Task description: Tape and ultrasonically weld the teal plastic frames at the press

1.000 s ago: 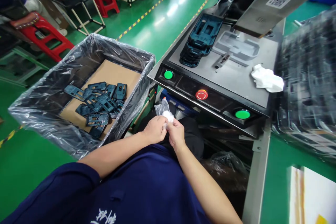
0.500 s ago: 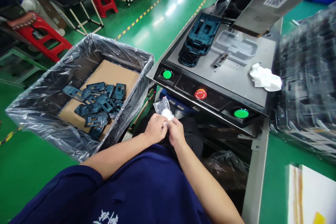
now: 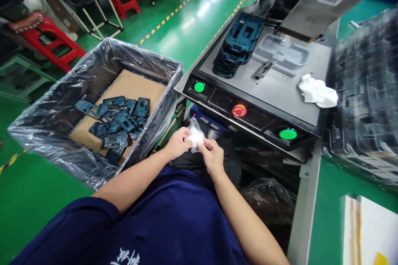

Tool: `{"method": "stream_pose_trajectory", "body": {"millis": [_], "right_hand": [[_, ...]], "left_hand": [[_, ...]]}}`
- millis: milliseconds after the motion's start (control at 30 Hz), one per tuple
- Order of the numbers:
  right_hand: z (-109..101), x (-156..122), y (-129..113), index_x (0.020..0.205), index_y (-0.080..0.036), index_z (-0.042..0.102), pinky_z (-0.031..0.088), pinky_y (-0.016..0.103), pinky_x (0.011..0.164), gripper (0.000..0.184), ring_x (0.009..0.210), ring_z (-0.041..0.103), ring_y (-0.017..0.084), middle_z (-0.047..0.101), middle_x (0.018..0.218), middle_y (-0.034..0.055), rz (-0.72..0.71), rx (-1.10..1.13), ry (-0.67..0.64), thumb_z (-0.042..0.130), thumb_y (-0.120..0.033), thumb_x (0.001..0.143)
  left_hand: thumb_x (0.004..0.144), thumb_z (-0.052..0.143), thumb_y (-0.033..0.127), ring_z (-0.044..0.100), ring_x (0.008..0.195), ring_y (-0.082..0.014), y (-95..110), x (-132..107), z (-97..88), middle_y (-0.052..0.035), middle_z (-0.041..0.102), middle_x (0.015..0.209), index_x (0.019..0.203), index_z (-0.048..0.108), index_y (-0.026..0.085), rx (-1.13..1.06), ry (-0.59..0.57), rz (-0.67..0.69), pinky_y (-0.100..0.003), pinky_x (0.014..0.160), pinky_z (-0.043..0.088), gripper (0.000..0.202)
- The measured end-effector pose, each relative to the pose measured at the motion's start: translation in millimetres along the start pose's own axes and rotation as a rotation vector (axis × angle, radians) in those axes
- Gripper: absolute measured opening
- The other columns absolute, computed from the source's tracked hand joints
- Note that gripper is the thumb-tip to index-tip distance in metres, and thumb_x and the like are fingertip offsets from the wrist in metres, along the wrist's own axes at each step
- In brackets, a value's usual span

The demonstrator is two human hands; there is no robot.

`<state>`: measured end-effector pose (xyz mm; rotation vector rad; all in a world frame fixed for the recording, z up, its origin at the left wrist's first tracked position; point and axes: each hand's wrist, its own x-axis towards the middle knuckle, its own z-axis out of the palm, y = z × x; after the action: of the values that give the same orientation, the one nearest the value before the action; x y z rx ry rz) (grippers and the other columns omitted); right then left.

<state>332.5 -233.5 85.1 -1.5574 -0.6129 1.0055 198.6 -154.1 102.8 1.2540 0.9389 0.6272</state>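
A small clear plastic bag (image 3: 195,136) with something white in it is held over my lap, in front of the machine. My left hand (image 3: 179,144) pinches its left edge between thumb and fingers. On the opposite edge, my right hand (image 3: 212,155) is closed with thumb and fingertips. What exactly the white contents are, I cannot make out. To the left, dark plastic frames (image 3: 115,120) lie loosely piled on cardboard in a bin (image 3: 149,56) lined with clear plastic.
On the machine's metal top (image 3: 280,95) stand a stack of dark frames (image 3: 241,43), a clear fixture (image 3: 281,54) and a crumpled white cloth (image 3: 317,91). Its front panel carries green buttons (image 3: 287,133) and a red stop button (image 3: 239,110). Plastic-wrapped trays (image 3: 367,95) are stacked at right.
My hands have moved apart, the left one shifting left. The bag now shows more fully between them, and its top has shifted slightly. The camera view has turned a little.
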Motion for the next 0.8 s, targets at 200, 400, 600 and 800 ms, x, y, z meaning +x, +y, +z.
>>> {"method": "stream_pose_trajectory", "body": {"millis": [200, 400, 600, 800], "right_hand": [[-1, 0, -12, 0.116, -0.026, 0.055, 0.049, 0.023, 0.053, 0.065, 0.068, 0.058, 0.011, 0.064, 0.109, 0.0022, 0.138, 0.278, -0.128, 0.082, -0.031, 0.058], [-7, 8, -14, 0.096, -0.02, 0.062, 0.045, 0.025, 0.061, 0.043, 0.066, 0.056, 0.013, 0.066, 0.08, -0.0009, 0.17, 0.199, -0.289, 0.078, -0.027, 0.057], [7, 10, 3, 0.084, -0.02, 0.057, 0.039, 0.026, 0.058, 0.026, 0.059, 0.048, 0.012, 0.058, 0.069, -0.004, -0.022, -0.183, 0.018, 0.066, -0.027, 0.06], [11, 9, 4, 0.09, -0.021, 0.057, 0.039, 0.028, 0.066, 0.03, 0.067, 0.051, 0.015, 0.062, 0.079, -0.0009, -0.032, -0.382, 0.245, 0.065, -0.035, 0.065]], "left_hand": [[0.062, 0.062, 0.016, 0.041, 0.054, -0.0062, 2, -1, -4.4, 0.0082, 0.046, 0.064, 0.082, 0.046, 0.019, -0.14, -0.111, -0.048, -0.02, 0.054, 0.032, 0.026], [0.064, 0.064, 0.017, 0.042, 0.053, -0.0068, 1, -7, -1.3, 0.0081, 0.045, 0.061, 0.082, 0.047, 0.019, -0.08, -0.17, -0.046, -0.02, 0.052, 0.033, 0.024], [0.068, 0.057, 0.01, 0.044, 0.058, -0.0107, 7, -15, 6.7, 0.0056, 0.048, 0.066, 0.093, 0.054, 0.02, 0.527, 0.019, 0.205, -0.025, 0.06, 0.036, 0.027], [0.072, 0.053, 0.01, 0.051, 0.075, -0.0192, 10, -30, 22.2, -0.0017, 0.053, 0.074, 0.091, 0.055, 0.019, 0.738, -0.088, 0.392, -0.032, 0.071, 0.043, 0.021]]}}
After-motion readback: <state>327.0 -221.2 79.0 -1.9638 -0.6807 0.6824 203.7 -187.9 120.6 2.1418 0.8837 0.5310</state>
